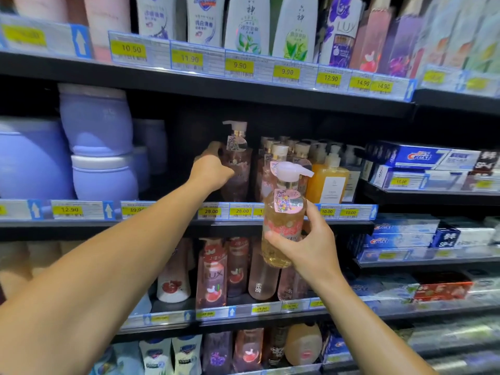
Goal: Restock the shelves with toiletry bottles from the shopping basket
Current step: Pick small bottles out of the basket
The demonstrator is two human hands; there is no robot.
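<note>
My left hand (209,169) reaches into the middle shelf (167,224) and grips a dark pink pump bottle (239,169) that stands upright there. My right hand (305,244) holds a clear golden pump bottle (284,212) with a pale pink pump head and a flowery label, upright in the air in front of the shelf edge. Behind it stands a row of similar pink pump bottles (270,163). The shopping basket is not in view.
Orange pump bottles (328,180) stand right of the pink row. Purple tubs (94,147) fill the shelf's left, with a dark gap between them and my left hand. Toothpaste boxes (419,163) stack at the right. Shelves above and below hold several bottles.
</note>
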